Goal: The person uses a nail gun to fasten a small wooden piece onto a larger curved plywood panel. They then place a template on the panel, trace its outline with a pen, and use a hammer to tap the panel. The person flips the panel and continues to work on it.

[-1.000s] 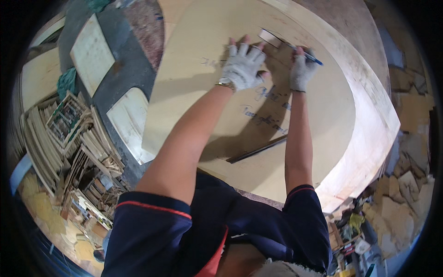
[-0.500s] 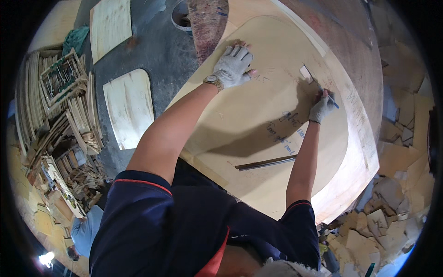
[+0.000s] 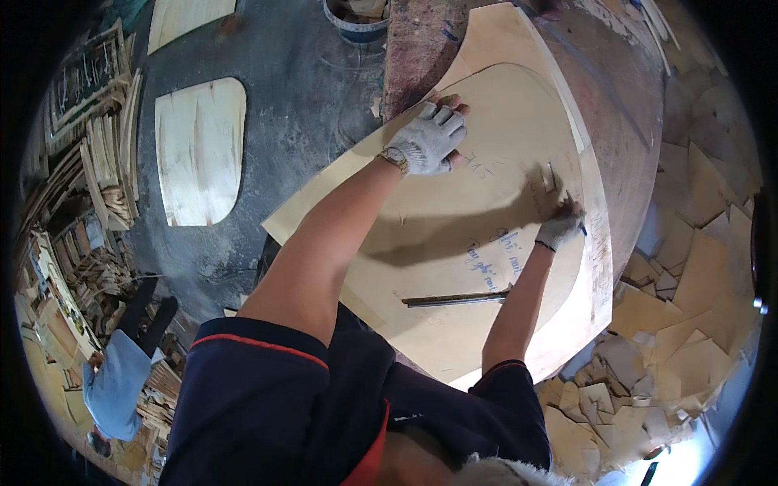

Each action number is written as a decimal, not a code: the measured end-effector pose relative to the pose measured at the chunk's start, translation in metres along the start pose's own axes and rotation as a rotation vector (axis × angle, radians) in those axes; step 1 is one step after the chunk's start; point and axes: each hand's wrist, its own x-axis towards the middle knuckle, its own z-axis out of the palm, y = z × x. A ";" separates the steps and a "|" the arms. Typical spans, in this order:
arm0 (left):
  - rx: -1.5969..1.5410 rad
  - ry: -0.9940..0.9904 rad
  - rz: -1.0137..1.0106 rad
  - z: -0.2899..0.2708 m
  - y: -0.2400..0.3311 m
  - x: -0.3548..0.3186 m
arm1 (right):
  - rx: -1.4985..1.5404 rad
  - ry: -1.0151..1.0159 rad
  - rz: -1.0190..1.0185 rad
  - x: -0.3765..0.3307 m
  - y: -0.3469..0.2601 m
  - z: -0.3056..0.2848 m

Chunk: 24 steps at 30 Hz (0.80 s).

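Observation:
My left hand [image 3: 429,139], in a pale knitted glove with bare fingertips, lies flat with fingers spread near the far left edge of a beige board template [image 3: 438,219]. The template has a rounded outline, handwriting and a small slot. At its right edge my right hand [image 3: 561,228], gloved the same way, is closed on a slim pen [image 3: 583,230], of which only a blue end shows clearly. Under the template lies a larger pale plywood sheet [image 3: 601,271], showing along the right and far sides. A dark narrow strip [image 3: 454,300] rests on the template near my right forearm.
On the dark surface at left lies a rounded plywood piece [image 3: 201,152], with another panel [image 3: 185,20] beyond it. A bucket [image 3: 356,23] stands at the far side. Stacked wood strips [image 3: 105,162] and a person in blue [image 3: 117,385] are at left; board scraps [image 3: 681,340] are heaped right.
My right hand has moved nearer along the template's right edge, and less of the pen shows. My left hand stays pressed on the template. The whole view has shifted.

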 end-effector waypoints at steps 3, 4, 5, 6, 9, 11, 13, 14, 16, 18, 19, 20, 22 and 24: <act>0.027 -0.027 0.002 -0.003 0.000 0.001 | -0.222 -0.394 -0.064 -0.024 -0.001 0.073; 0.014 -0.027 0.000 -0.005 0.000 0.001 | -0.220 -0.479 -0.004 -0.037 0.006 0.102; 0.007 -0.048 -0.006 -0.006 0.000 0.002 | -0.173 -0.640 0.105 -0.050 0.008 0.128; 0.029 -0.073 -0.006 -0.008 0.000 0.002 | -0.157 -0.784 0.135 -0.060 0.016 0.158; 0.035 -0.138 -0.016 -0.010 0.000 0.004 | -0.385 -1.103 0.138 -0.083 0.031 0.225; -0.060 -0.090 -0.013 -0.011 -0.001 0.003 | -0.609 -1.207 0.104 -0.089 0.036 0.255; -0.121 -0.029 -0.024 -0.009 -0.002 0.002 | -0.773 -1.294 0.100 -0.092 0.039 0.271; -0.149 0.000 -0.030 -0.008 -0.003 0.002 | -0.827 -1.332 0.113 -0.092 0.040 0.277; -0.172 0.003 -0.028 -0.006 -0.003 0.002 | -0.884 -1.386 0.115 -0.091 0.041 0.284; -0.176 0.014 -0.031 -0.005 -0.003 0.002 | -0.900 -1.412 0.109 -0.090 0.042 0.288; -0.170 0.022 -0.033 -0.005 -0.003 0.002 | -0.899 -1.441 0.096 -0.090 0.043 0.290; -0.162 0.034 -0.032 -0.005 -0.002 0.002 | -0.907 -1.459 0.093 -0.090 0.044 0.291; -0.154 0.050 -0.026 -0.006 -0.002 0.002 | -0.929 -1.479 0.072 -0.089 0.046 0.292; -0.139 0.064 -0.022 -0.007 -0.002 0.002 | -0.969 -1.484 0.051 -0.088 0.047 0.293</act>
